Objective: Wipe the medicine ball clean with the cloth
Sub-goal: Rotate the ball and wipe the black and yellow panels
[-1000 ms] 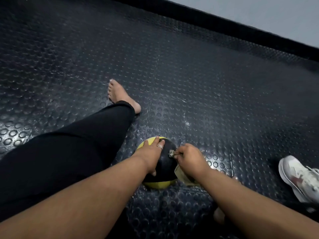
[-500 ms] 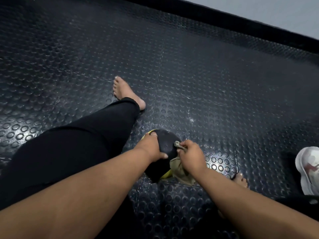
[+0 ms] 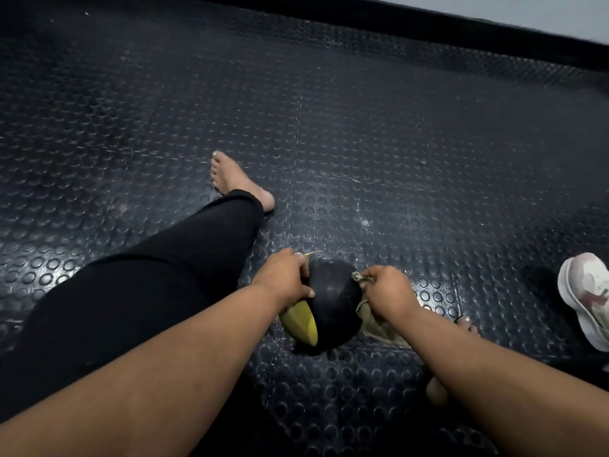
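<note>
A black and yellow medicine ball (image 3: 331,300) sits on the studded rubber floor between my legs. My left hand (image 3: 285,280) grips its left side, thumb across the black panel, fingers curled over the top. My right hand (image 3: 387,291) holds a crumpled olive cloth (image 3: 379,324) against the ball's right side. Part of the cloth hangs down under my wrist onto the floor. A yellow panel of the ball faces me at the lower left.
My left leg (image 3: 148,291) in black trousers stretches forward to the left of the ball, bare foot (image 3: 237,179) on the floor. A white sports shoe (image 3: 586,295) lies at the right edge. A black kerb (image 3: 428,28) borders the floor at the back.
The ball has turned under my hands: the yellow panel went from the top left to the lower left. My right hand with the cloth shifted along the ball's right side.
</note>
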`<state>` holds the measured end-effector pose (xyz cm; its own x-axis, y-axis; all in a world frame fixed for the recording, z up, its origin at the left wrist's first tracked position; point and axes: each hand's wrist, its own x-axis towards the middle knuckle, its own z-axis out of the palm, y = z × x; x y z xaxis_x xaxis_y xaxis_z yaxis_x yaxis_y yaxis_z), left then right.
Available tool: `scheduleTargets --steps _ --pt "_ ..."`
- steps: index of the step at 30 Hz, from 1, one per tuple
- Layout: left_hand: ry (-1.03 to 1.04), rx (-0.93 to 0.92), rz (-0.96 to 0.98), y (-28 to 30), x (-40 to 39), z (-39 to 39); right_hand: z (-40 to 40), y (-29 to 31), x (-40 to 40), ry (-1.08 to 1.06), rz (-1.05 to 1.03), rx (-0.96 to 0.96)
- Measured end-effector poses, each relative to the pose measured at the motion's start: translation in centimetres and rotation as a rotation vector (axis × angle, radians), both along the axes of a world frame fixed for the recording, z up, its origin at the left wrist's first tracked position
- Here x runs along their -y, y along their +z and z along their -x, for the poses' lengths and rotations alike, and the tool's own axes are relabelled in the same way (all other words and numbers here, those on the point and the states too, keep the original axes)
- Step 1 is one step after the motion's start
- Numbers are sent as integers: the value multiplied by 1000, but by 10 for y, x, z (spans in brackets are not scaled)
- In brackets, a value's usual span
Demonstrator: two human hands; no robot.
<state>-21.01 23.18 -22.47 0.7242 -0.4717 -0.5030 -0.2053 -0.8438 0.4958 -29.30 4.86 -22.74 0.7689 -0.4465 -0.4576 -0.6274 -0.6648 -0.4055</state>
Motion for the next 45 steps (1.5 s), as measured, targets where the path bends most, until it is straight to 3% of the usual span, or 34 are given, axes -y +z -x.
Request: scheduleTargets --steps 6,11,16,22,29,36,42,45 --pt "-24 -42 -19 -2 3 -6 1 2 1 -25 -69 25" --pt "-231 -28 -143 -1 7 -4 -7 6 5 -88 -171 125" --pt "-264 55 -137 0 17 7 -7 1 3 -52 -65 89" --pt "-152 -38 -39 -7 23 18 3 -10 -9 -116 -1 49" --pt "-162 -163 -127 -10 12 6 20 -6 -35 82 17 142" --pt "-161 -161 -122 -14 18 9 -8 -5 -6 -75 -14 -24" --pt "-153 -155 -132 -14 14 9 6 0 -50 62 7 126" --pt "-133 -138 -88 -13 20 12 -3 -2 -35 -47 36 88"
